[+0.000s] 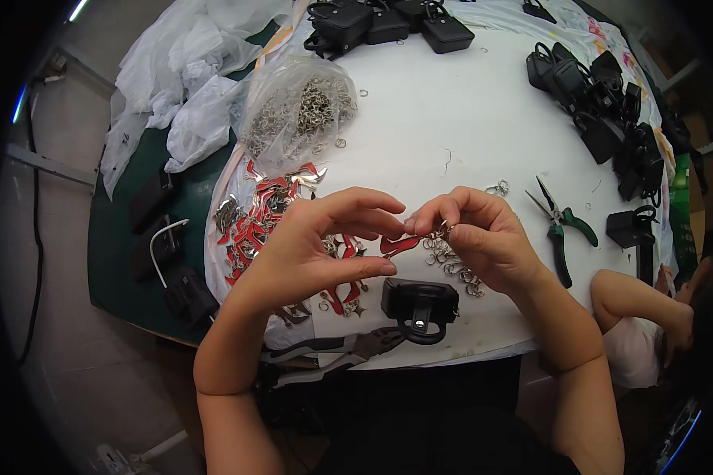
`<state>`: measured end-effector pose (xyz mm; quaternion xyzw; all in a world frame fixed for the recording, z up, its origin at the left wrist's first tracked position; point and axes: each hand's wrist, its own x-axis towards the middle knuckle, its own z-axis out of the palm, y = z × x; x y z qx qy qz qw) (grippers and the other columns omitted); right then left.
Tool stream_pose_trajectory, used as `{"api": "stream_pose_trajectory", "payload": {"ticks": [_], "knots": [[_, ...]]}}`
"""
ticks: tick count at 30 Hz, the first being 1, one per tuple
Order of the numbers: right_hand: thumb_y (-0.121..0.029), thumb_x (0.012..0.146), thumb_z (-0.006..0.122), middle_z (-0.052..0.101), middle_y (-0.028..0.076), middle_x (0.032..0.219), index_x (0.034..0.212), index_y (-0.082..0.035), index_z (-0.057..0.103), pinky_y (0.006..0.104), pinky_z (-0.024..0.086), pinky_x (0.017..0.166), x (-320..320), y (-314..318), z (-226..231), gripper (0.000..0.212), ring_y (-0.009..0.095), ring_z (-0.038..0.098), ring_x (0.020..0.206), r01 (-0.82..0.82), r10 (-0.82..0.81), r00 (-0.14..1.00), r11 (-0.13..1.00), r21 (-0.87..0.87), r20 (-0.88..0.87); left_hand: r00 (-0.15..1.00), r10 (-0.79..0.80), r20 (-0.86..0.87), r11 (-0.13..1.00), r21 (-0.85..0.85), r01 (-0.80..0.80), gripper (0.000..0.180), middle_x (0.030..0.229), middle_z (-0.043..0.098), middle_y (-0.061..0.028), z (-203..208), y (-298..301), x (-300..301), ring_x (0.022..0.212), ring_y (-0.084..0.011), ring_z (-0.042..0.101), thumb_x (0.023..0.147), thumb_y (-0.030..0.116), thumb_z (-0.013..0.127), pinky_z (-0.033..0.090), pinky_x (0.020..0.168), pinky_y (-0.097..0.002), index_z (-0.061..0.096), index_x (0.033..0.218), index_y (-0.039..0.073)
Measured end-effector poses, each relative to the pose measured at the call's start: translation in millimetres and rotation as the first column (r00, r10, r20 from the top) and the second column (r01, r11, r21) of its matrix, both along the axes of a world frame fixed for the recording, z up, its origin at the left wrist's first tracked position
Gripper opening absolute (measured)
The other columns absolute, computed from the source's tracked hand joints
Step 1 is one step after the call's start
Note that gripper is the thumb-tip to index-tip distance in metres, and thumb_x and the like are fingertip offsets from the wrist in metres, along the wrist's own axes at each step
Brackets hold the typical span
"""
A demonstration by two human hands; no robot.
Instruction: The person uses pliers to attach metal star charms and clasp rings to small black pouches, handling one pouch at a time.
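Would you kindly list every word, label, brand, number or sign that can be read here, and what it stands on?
No text can be read with certainty.
White plastic bag: a small dark mark near its lower left, too small to read.
Green box at right: any print is too blurred to read.

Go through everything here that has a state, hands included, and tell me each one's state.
Left hand, curved, thumb and fingers apart
Right hand, pinching the chain of a red shoe charm
Green-handled pliers, open, lying down
Grey-handled pliers, handles spread
Nearest black bag, looks shut, handle toward the person
Clear plastic bag, filled with metal rings
White plastic sheeting, crumpled
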<state>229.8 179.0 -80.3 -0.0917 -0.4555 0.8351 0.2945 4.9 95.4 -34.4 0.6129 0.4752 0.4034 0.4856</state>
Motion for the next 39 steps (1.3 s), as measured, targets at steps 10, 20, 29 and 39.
{"api": "stream_pose_trajectory", "payload": {"ticks": [10,20,29,39], "knots": [[-0.007,0.095,0.059,0.068,0.016,0.102,0.096,-0.006,0.05,0.018,0.042,0.055,16,3,40,0.009,0.004,0.05,0.062,-0.299,0.27,0.937,0.948,0.11,0.221,0.961,-0.08,-0.265,0.974,-0.226,0.019,0.037,0.078,0.069,-0.0063,42,-74,47,0.068,-0.0128,0.066,0.075,0.014,0.085,0.051,0.064,-0.0245,0.067,0.105,0.001],[-0.005,0.094,0.062,0.065,0.008,0.095,0.096,-0.005,0.049,0.0229,0.044,0.059,31,-6,47,0.013,0.007,0.052,0.067,-0.187,0.054,0.971,0.781,0.596,0.234,0.927,0.198,-0.317,0.979,0.114,-0.17,0.04,0.081,0.066,-0.0073,9,-82,67,0.072,-0.0158,0.063,0.071,0.024,0.088,0.049,0.066,-0.0287,0.064,0.093,0.0],[-0.005,0.097,0.059,0.065,0.002,0.083,0.103,-0.004,0.051,0.0199,0.039,0.054,48,-38,53,0.011,0.003,0.05,0.061,-0.204,0.119,0.94,0.948,0.245,0.321,0.886,0.46,-0.058,0.873,0.212,-0.44,0.018,0.086,0.068,-0.0096,6,-73,73,0.076,-0.0167,0.067,0.085,0.009,0.075,0.053,0.07,-0.0275,0.065,0.096,-0.001],[0.001,0.085,0.073,0.064,0.004,0.094,0.092,0.0,0.068,0.0189,0.046,0.064,59,-70,43,0.009,0.005,0.058,0.075,0.069,-0.094,0.922,0.995,0.079,0.377,0.77,0.533,0.35,0.819,0.016,-0.574,0.023,0.098,0.072,-0.0138,-27,-77,104,0.092,-0.0149,0.069,0.089,-0.003,0.069,0.055,0.081,-0.0258,0.062,0.111,-0.006]]}}
